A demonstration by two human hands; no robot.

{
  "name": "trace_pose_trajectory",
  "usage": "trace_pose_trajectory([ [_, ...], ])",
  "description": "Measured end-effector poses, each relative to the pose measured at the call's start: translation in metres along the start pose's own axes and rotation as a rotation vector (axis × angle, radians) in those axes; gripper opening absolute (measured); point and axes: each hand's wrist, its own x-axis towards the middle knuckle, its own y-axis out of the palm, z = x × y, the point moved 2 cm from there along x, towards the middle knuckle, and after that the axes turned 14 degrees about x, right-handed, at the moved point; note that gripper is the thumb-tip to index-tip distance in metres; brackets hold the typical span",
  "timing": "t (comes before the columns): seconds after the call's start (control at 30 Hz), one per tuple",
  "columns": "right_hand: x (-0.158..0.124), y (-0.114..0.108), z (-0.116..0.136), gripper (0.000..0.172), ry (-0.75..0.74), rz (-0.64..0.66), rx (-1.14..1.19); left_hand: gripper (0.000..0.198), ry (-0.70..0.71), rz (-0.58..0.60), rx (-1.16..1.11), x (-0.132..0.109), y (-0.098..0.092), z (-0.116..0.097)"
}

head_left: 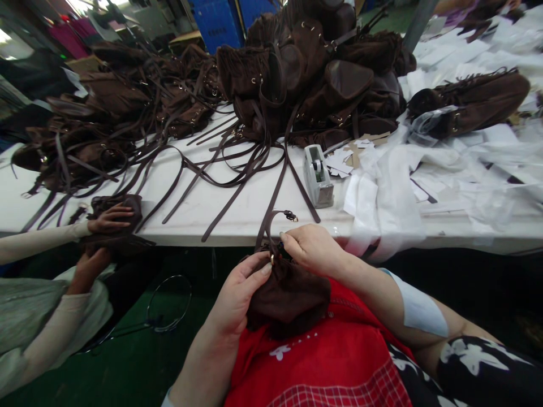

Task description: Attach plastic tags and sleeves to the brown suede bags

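Note:
A small dark brown handbag (288, 299) rests in my lap against the red apron, below the table's front edge. My left hand (244, 285) grips its upper left side, thumb and fingers closed near a gold-coloured metal ring. At the bag's top right, my right hand (311, 246) is closed, thumb and forefinger pinched at the opening; what lies between those fingertips is hidden. From the bag's top a thin brown strap (268, 226) rises onto the table edge, with a small buckle at its end.
Heaps of brown bags (297, 73) with trailing straps cover the back of the white table (237, 226). A tape dispenser (317, 178) stands ahead, beside paper scraps and plastic wrapping (399, 192). One bag (475, 107) lies right. At left, a co-worker's hands (106, 220) hold another bag.

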Motion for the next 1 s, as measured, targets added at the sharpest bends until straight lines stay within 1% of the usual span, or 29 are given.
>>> trace_pose_trajectory([
  [0.17,-0.001,-0.006,0.000,0.058,-0.013,-0.010,-0.075,0.038,-0.001,-0.013,-0.005,0.001,-0.001,0.000],
  [0.37,-0.001,-0.013,-0.001,0.053,-0.009,0.013,-0.172,0.037,-0.004,0.004,0.019,0.000,0.002,-0.002],
  [0.53,0.000,-0.010,0.001,0.050,-0.030,0.049,-0.174,0.035,-0.009,0.019,0.024,0.001,0.004,-0.003],
  [0.87,0.002,-0.008,0.000,0.056,-0.047,0.029,-0.150,0.036,-0.023,0.021,0.007,0.000,0.003,-0.002],
  [1.0,0.001,-0.008,0.000,0.052,-0.027,0.058,-0.136,0.035,-0.029,0.021,0.005,0.000,0.004,-0.003],
])
